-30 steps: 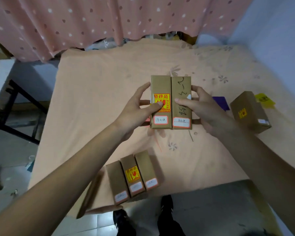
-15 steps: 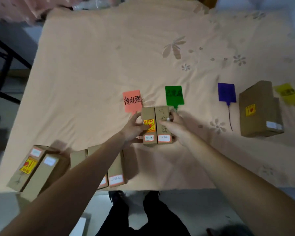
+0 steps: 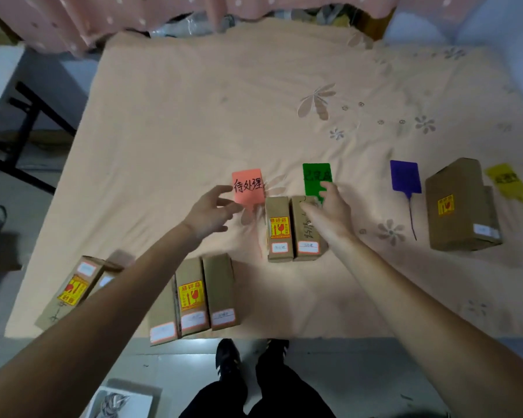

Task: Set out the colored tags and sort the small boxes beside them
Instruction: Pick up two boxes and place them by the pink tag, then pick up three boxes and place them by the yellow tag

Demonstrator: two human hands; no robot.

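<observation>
Head view of a counter (image 3: pixel 194 122) covered by a peach floral cloth. Four colored tags lie in a row: red tag (image 3: pixel 248 186) with black handwritten characters, green tag (image 3: pixel 314 178), purple tag (image 3: pixel 405 177) with a thin tail pointing toward the near edge, and yellow tag (image 3: pixel 506 179) at far right. Two small cardboard boxes stand side by side, touching, just below the gap between the red and green tags: the left box (image 3: pixel 279 229) bears a yellow fragile sticker, the right box (image 3: pixel 307 233) bears handwriting. The left hand (image 3: pixel 210 211) is open with fingers spread, empty, its fingertips at the red tag's left edge, apart from the boxes. The right hand (image 3: pixel 329 212) is loosely open, resting over the right box's far right corner, its fingertips overlapping the green tag; it grips nothing. A larger box (image 3: pixel 459 206) lies between the purple and yellow tags. Three small boxes (image 3: pixel 194 300) sit together at the near edge; two more (image 3: pixel 79 288) lie at the near left corner.
</observation>
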